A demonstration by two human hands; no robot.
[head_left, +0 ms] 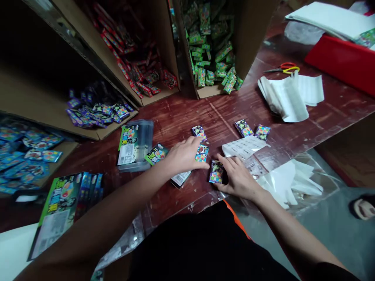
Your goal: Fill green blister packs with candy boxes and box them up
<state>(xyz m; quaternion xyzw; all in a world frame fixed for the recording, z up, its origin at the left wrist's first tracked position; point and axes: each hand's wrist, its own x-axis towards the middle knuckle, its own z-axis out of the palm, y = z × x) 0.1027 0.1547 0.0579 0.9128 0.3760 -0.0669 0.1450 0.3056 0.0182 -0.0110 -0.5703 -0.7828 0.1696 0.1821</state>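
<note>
I have the left hand [182, 156] half-open over the table [216, 111], a blue packet [202, 154] held between thumb and fingers. My right hand [236, 175], just beside it toward the near edge, is curled, thumb and fingertips closed on the sides of a purple packet [216, 172]. A printed case [156, 154] lies partly hidden beneath my left hand.

Just beyond the left fingers I see a loose packet [199, 131]; two more packets [243, 128] lie farther right, behind a white paper slip [244, 146]. Left of my hands is a clear plastic case [143, 144] with a printed card, and toward the table's near left corner, a group of printed cases [63, 195].

Open cartons [164, 43] line the far and left sides, with green packets [202, 76], red packets [140, 76], purple packets [99, 113] and blue packets [32, 156]. Toward the far right are scissors [285, 68], crumpled paper [290, 97] and a red box [341, 60]. A clear bag [328, 177] holding white paper hangs over the near edge, right of my right hand.
</note>
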